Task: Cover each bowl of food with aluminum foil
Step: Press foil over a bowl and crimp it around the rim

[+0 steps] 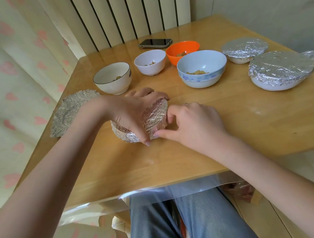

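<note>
We see a wide bare stretch of table (239, 130) to the right of our hands and along the near edge, where a hand could pass freely. Further back, a row of bowls blocks the way: a black-rimmed bowl (112, 78), a white bowl (150, 62), an orange bowl (182, 50) and a blue-patterned bowl (202, 68) stand close together, with narrow gaps between them. Two foil-covered bowls (245, 51) (282, 70) crowd the far right. A loose foil sheet (72, 112) lies at the left edge, and a phone (155, 43) at the back.
</note>
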The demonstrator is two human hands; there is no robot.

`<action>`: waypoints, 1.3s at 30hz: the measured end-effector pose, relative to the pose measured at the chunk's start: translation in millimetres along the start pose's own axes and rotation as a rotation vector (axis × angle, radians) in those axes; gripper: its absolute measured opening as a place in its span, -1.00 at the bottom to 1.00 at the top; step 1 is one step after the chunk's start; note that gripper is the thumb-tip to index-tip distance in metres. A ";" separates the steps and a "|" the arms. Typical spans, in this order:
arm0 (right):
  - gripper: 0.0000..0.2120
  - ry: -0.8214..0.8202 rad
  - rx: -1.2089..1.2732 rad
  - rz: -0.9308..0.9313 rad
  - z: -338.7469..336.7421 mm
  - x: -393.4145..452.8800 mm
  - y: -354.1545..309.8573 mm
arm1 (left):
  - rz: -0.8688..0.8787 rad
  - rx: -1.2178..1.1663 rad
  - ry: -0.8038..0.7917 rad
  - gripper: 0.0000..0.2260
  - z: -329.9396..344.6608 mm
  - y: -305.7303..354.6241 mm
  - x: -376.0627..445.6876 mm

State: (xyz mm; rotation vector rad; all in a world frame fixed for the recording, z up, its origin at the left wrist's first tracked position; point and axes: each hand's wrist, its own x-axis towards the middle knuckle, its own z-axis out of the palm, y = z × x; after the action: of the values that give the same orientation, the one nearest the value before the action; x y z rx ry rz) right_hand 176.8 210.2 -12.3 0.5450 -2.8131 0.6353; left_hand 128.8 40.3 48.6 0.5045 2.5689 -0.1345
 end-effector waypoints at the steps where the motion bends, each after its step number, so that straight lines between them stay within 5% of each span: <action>1: -0.55 0.009 0.017 0.002 0.9 1.4 0.4 | 0.022 -0.014 0.030 0.07 1.9 -1.3 1.6; 17: -0.76 -0.125 0.534 0.005 3.8 21.5 25.1 | -0.008 0.015 0.030 0.05 1.4 0.6 5.7; 25: -0.66 -0.301 0.428 0.007 -13.8 50.2 23.6 | 0.008 -0.017 0.038 0.04 3.6 -1.8 7.2; 31: -0.73 -0.266 0.533 0.015 -4.4 33.9 33.2 | 0.003 -0.018 0.050 0.03 4.7 -1.9 7.2; 39: -0.74 -0.074 0.346 -0.065 -4.5 30.7 31.6 | 0.019 -0.025 0.042 0.05 4.6 -3.4 7.2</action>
State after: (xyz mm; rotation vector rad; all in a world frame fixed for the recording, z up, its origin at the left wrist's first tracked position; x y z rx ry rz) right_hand 136.8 229.2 -11.6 0.7297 -2.7513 1.1188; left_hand 123.9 38.6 40.9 0.5269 2.6030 -0.0859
